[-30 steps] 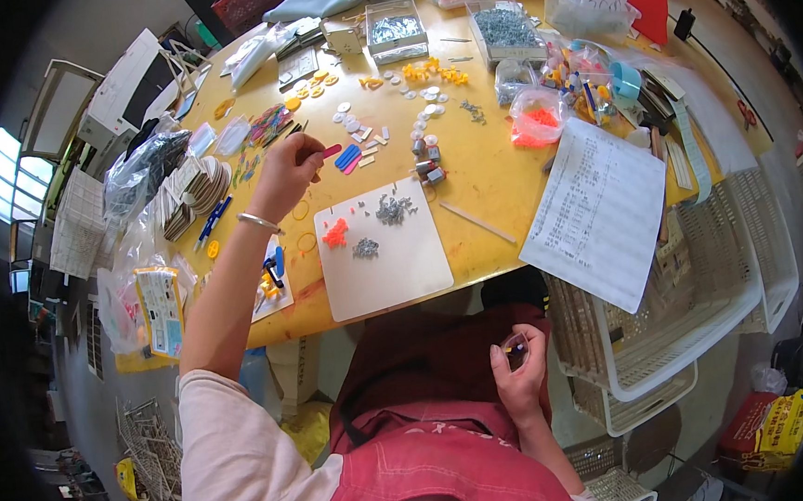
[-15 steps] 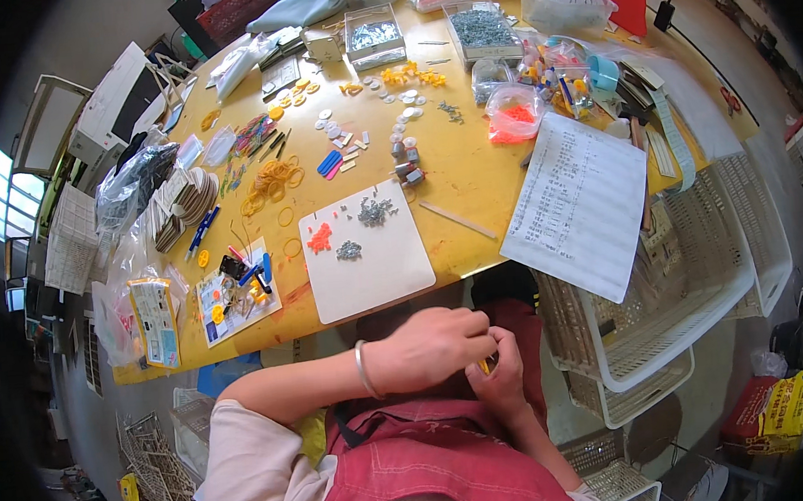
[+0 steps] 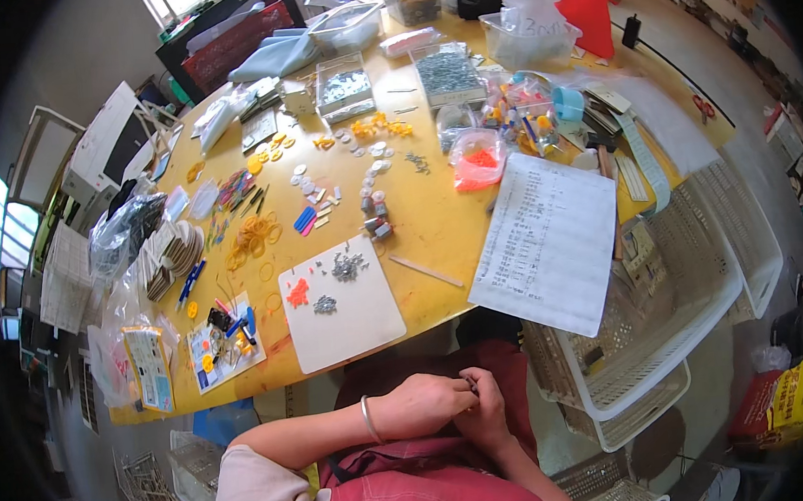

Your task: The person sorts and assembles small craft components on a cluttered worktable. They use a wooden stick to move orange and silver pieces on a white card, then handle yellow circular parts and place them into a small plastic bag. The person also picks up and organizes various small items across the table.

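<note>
Over my lap, just off the table's front edge, my two hands meet. My left hand [image 3: 423, 404], with a bangle at its wrist, is closed, fingers curled in against the other hand. My right hand [image 3: 483, 410] is closed too, thumb and fingers pinched together. A small dark bit shows between the fingertips, too covered to name. Beyond them lies a white board [image 3: 360, 320] bearing a loose pile of small grey metal parts [image 3: 347, 267], a smaller grey pile [image 3: 325, 304] and a heap of orange pieces [image 3: 297, 293].
Right of the board are a thin stick [image 3: 426, 272] and a written paper sheet [image 3: 545, 240] overhanging the edge. White plastic baskets [image 3: 648, 382] stand at the right. Rubber bands [image 3: 254, 239], small bottles [image 3: 378, 222] and a card with small parts [image 3: 227, 351] lie around the board.
The view has shifted, so the table sits lower and further left. My hands stay together; a yellow bit seen earlier at my right fingers is now hidden, and a dark bit shows.
</note>
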Motion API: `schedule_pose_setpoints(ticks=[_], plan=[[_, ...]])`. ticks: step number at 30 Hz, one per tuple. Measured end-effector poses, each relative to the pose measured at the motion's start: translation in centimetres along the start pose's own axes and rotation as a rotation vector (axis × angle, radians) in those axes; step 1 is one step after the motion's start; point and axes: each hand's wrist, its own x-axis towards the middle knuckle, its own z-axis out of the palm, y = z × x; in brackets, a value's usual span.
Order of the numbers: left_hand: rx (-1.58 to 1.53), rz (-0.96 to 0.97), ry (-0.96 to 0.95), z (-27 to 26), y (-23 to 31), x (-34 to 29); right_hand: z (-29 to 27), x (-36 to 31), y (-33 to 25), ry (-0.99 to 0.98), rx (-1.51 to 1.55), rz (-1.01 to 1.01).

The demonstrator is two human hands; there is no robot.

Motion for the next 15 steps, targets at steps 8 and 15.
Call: schedule_pose_setpoints(ticks=[8,15], plan=[[-0.213,-0.081,0.127,0.3,1.1,0.3,-0.7,-0.2,1.0,0.019,0.047,0.025],[-0.141,-0.085,0.179,0.6,1.3,0.8,-0.4,-0.3,1.8,0.022,0.052,0.056]])
